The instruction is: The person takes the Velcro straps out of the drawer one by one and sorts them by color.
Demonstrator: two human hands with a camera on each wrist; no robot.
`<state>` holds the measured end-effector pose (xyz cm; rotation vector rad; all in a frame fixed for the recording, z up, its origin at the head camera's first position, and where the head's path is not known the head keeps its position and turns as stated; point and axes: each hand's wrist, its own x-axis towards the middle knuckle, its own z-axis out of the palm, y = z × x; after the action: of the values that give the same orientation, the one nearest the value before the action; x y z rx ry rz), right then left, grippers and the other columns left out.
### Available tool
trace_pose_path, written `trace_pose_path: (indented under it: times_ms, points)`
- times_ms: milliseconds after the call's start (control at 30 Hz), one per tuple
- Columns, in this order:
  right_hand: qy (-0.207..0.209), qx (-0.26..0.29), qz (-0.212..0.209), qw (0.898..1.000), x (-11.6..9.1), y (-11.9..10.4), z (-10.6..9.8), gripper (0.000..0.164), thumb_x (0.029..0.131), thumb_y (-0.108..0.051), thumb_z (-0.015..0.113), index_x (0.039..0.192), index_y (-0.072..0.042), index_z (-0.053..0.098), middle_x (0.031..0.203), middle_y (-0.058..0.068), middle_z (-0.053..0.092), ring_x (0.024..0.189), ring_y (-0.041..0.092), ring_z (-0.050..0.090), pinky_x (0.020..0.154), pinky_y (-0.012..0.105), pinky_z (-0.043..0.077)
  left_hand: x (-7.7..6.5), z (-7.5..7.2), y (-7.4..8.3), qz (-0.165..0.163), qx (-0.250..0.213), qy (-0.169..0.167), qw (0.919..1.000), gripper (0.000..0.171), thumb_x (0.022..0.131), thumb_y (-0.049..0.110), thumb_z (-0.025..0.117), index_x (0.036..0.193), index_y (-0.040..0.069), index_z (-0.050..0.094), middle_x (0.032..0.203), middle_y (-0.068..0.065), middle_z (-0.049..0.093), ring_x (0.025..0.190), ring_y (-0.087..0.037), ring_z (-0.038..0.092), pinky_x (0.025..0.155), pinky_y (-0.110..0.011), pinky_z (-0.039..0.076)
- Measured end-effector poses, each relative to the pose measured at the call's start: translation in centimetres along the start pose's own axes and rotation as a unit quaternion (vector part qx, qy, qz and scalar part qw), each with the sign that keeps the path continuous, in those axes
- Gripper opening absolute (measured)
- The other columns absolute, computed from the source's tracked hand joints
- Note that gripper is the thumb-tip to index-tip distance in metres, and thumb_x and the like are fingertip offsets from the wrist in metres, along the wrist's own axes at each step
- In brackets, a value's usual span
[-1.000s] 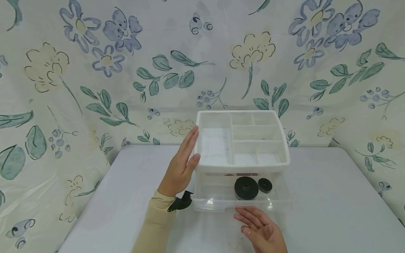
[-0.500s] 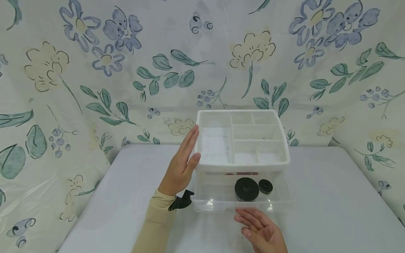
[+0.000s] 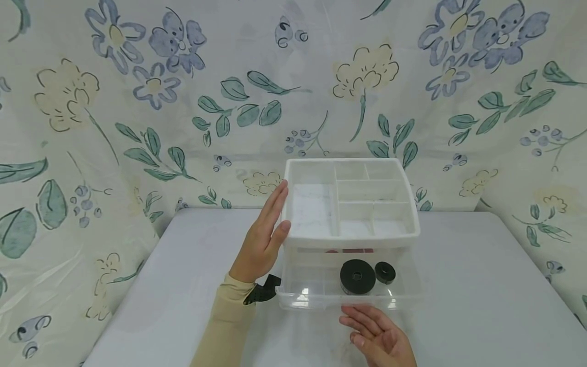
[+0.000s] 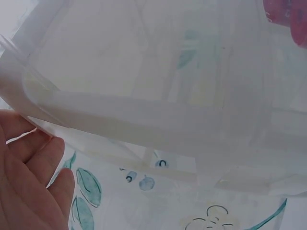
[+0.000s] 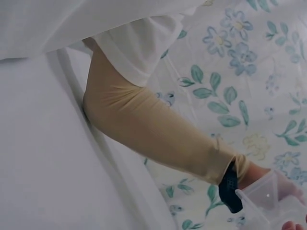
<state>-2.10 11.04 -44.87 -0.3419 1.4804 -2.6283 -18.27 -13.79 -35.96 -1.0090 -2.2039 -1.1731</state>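
A white organizer box [image 3: 312, 238] with a divided top tray stands mid-table in the head view. Its clear drawer [image 3: 302, 300] is pulled out at the front. Inside lie a large black round disc-shaped object [image 3: 357, 277] and a smaller black round one [image 3: 385, 272]; their kind is unclear. My left hand [image 3: 259, 242] rests along the organizer's left side, fingers straight. My right hand [image 3: 380, 334], palm turned up and fingers extended, touches the drawer's front edge from below. In the left wrist view, a hand [image 4: 33, 177] has its fingertips at the clear plastic edge.
Reddish things [image 4: 283, 14] show at the left wrist view's upper right, partly cut off. A white table [image 3: 463, 285] carries the organizer. Floral cloth [image 3: 257, 46] hangs behind and at both sides. A black strap [image 3: 263, 290] sits at my left wrist, close to the drawer's corner.
The drawer has slid slightly toward me, carrying the two black round objects with it. My right hand has shifted slightly the same way. My left hand has stayed on the organizer's side.
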Motion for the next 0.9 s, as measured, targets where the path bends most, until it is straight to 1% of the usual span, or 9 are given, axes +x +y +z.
trace_pose_path:
  times_ms: [67, 133, 267, 333, 500, 600, 667, 767, 900]
  points:
    - [-0.026, 0.005, 0.007, 1.0, 0.1, -0.3, -0.2, 0.041, 0.097, 0.007, 0.053, 0.129, -0.017, 0.063, 0.13, 0.002, 0.067, 0.118, 0.015, 0.065, 0.094, 0.022, 0.052, 0.0, 0.0, 0.0, -0.001, 0.001, -0.001, 1.0, 0.065, 0.11, 0.046, 0.03, 0.161, 0.007, 0.021, 0.168, -0.002, 0.018, 0.153, -0.022, 0.019, 0.123, -0.036, 0.02]
    - [-0.043, 0.0, 0.024, 0.999, 0.1, -0.6, -0.3, 0.039, 0.099, 0.004, 0.052, 0.13, -0.018, 0.064, 0.129, 0.002, 0.068, 0.117, 0.015, 0.065, 0.094, 0.022, 0.052, 0.0, 0.0, 0.0, -0.003, 0.002, -0.002, 1.0, 0.065, 0.109, 0.047, 0.03, 0.161, 0.007, 0.021, 0.168, -0.001, 0.017, 0.153, -0.022, 0.019, 0.123, -0.036, 0.02]
    - [-0.059, -0.035, 0.071, 0.995, 0.3, -1.4, -0.4, 0.035, 0.1, -0.001, 0.053, 0.129, -0.017, 0.065, 0.125, 0.002, 0.069, 0.116, 0.016, 0.065, 0.094, 0.024, 0.051, 0.0, 0.0, 0.0, -0.005, 0.004, -0.004, 1.0, 0.066, 0.109, 0.047, 0.03, 0.161, 0.008, 0.021, 0.168, -0.001, 0.017, 0.153, -0.021, 0.018, 0.123, -0.036, 0.02]
    - [-0.072, -0.058, 0.081, 0.992, 0.4, -1.7, -0.4, 0.033, 0.1, -0.001, 0.054, 0.129, -0.014, 0.065, 0.124, 0.002, 0.07, 0.115, 0.016, 0.066, 0.095, 0.025, 0.051, 0.0, 0.0, 0.0, -0.005, 0.005, -0.005, 1.0, 0.066, 0.109, 0.047, 0.03, 0.161, 0.008, 0.021, 0.168, -0.001, 0.017, 0.153, -0.021, 0.018, 0.123, -0.036, 0.02]
    - [-0.117, -0.112, 0.071, 0.984, 0.5, -2.9, -0.2, 0.029, 0.101, 0.002, 0.051, 0.128, -0.001, 0.062, 0.123, 0.005, 0.069, 0.113, 0.017, 0.066, 0.096, 0.026, 0.051, 0.0, 0.0, 0.1, -0.005, 0.007, -0.004, 1.0, 0.066, 0.109, 0.047, 0.03, 0.16, 0.006, 0.021, 0.168, -0.002, 0.017, 0.153, -0.022, 0.018, 0.123, -0.036, 0.02]
    - [-0.136, -0.145, 0.074, 0.977, 0.6, -4.0, -0.1, 0.029, 0.102, 0.002, 0.05, 0.129, 0.001, 0.061, 0.125, 0.011, 0.067, 0.112, 0.019, 0.065, 0.096, 0.028, 0.052, 0.0, 0.0, 0.1, -0.004, 0.004, -0.003, 1.0, 0.066, 0.109, 0.046, 0.03, 0.16, 0.005, 0.021, 0.168, -0.002, 0.017, 0.153, -0.023, 0.018, 0.123, -0.036, 0.02]
    - [-0.15, -0.162, 0.073, 0.972, 0.7, -4.7, -0.1, 0.03, 0.102, 0.002, 0.049, 0.129, 0.0, 0.061, 0.126, 0.013, 0.067, 0.112, 0.021, 0.065, 0.097, 0.029, 0.052, 0.0, 0.0, 0.1, -0.004, 0.003, -0.002, 1.0, 0.065, 0.109, 0.046, 0.03, 0.16, 0.006, 0.021, 0.168, -0.002, 0.017, 0.153, -0.022, 0.019, 0.123, -0.035, 0.02]
    - [-0.189, -0.177, 0.031, 0.965, 0.9, -5.2, -0.4, 0.034, 0.101, 0.008, 0.045, 0.13, 0.0, 0.06, 0.127, 0.014, 0.066, 0.112, 0.022, 0.064, 0.095, 0.031, 0.053, 0.0, 0.0, 0.0, -0.002, 0.001, -0.002, 1.0, 0.065, 0.11, 0.046, 0.031, 0.161, 0.007, 0.021, 0.168, -0.002, 0.017, 0.153, -0.022, 0.019, 0.123, -0.035, 0.02]
    - [-0.22, -0.206, -0.014, 0.954, 1.1, -6.0, -0.7, 0.038, 0.099, 0.014, 0.043, 0.13, -0.001, 0.061, 0.126, 0.011, 0.067, 0.107, 0.021, 0.064, 0.089, 0.031, 0.054, 0.0, 0.0, -0.1, -0.001, 0.002, 0.0, 1.0, 0.065, 0.109, 0.046, 0.03, 0.161, 0.008, 0.021, 0.168, -0.003, 0.017, 0.153, -0.022, 0.019, 0.123, -0.036, 0.02]
